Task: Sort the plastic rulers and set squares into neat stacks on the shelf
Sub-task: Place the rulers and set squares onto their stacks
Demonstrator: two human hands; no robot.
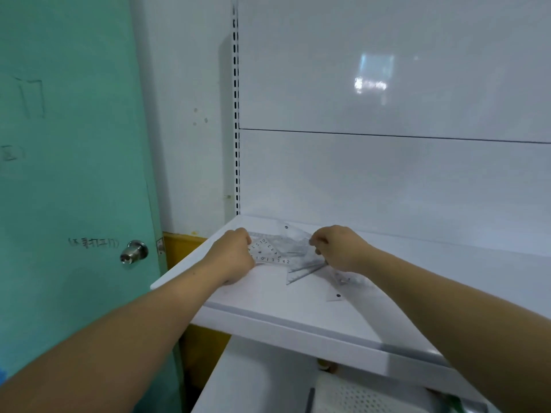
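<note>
Starting left of the shelf (268,305), a teal door (74,174) with a metal knob (134,251) stands just beside its left end. At the shelf's left rear, the left hand (235,254) has its fingers curled round the end of a clear ruler (269,259). Toward the shelf's middle, that ruler overlaps a fan of clear set squares (301,263), their points splayed toward the shelf's front edge. The right hand (340,248) pinches the fan's upper corner between curled fingers and thumb. Just right of that hand, nearer the shelf's front, 1 loose ruler (340,289) lies flat, apart from the heap and untouched.

Sorting looks barely begun: the 2 kinds are mixed in 1 heap, and no neat stack shows on the shelf. Thin, slick plastic tends to cling, so drawing the hands apart could drag a wrong piece along or flick 1 off the shelf's front edge. Clear plastic on the white shelf is also hard to see, so the loose ruler could be missed, or swept away by the right forearm passing close beside it.

The clear ruler's scale shows numerals from 0 to about 5. An arc of smaller digits above it is too blurred to read. The door carries faint handwritten Chinese characters. The upper one looks like 门, and the rest I cannot read. No brand name shows.
</note>
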